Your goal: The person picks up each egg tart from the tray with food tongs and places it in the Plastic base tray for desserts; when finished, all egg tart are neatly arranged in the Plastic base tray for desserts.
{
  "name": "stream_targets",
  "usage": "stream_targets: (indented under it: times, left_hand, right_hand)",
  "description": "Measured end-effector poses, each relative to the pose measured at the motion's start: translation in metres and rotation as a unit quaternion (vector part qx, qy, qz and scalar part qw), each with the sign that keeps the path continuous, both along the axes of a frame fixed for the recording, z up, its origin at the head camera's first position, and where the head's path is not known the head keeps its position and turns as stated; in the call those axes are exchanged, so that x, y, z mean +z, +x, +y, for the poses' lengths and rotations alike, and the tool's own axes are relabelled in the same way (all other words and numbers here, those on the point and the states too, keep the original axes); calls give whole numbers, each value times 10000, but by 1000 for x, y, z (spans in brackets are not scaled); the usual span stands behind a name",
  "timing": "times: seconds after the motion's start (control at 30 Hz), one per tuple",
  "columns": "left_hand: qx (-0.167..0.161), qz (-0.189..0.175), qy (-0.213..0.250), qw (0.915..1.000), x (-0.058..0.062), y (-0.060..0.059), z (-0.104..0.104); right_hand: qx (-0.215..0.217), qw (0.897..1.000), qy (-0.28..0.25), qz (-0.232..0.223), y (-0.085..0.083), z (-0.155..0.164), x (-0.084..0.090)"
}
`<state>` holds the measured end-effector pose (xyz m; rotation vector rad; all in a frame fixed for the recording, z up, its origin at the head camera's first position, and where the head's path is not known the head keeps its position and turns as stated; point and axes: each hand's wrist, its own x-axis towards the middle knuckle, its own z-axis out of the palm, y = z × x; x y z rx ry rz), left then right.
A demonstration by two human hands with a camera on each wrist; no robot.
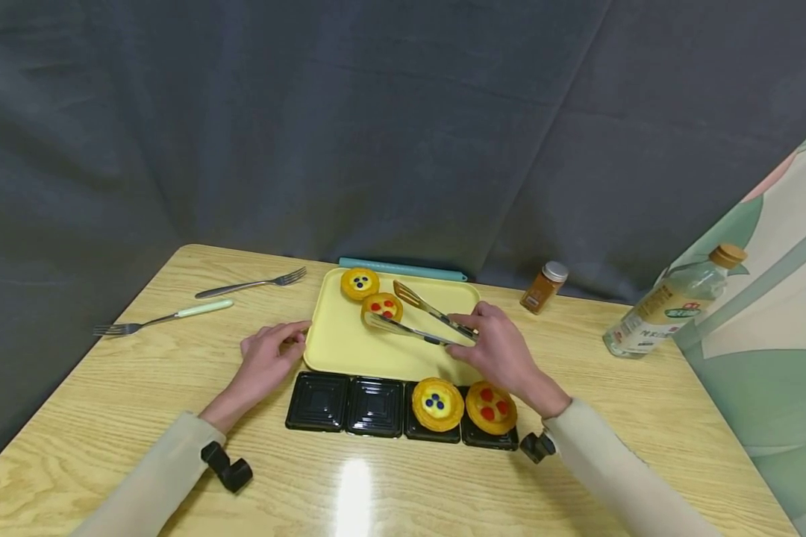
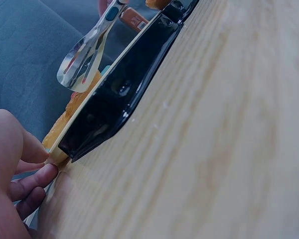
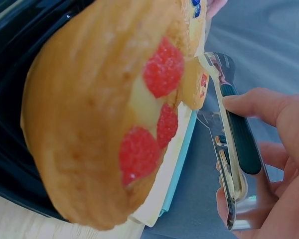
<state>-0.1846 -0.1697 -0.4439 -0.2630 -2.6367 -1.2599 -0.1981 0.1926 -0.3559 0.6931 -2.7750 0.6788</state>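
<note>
My right hand grips metal tongs with dark green handle grips. Their spread tips reach around a tart with red berries, one tip overlapping its near edge in the head view. This tart lies on a yellow tray, beside a tart with blue berries. My left hand pinches the tray's left rim; in the left wrist view the fingertips are at its corner. Another blue-berry tart and red-berry tart sit in black plastic trays in front.
Two black square trays at the left of the row hold nothing. Two forks lie at the left. A teal bar runs behind the yellow tray. A spice jar and a glass bottle stand at the right.
</note>
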Motion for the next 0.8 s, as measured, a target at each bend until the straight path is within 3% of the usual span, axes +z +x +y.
stream_targets:
  times: [0.8]
  left_hand:
    - [-40,15,52,10000,0,0,-1]
  right_hand:
    - [13,9999,-33,94,4,-1,-2]
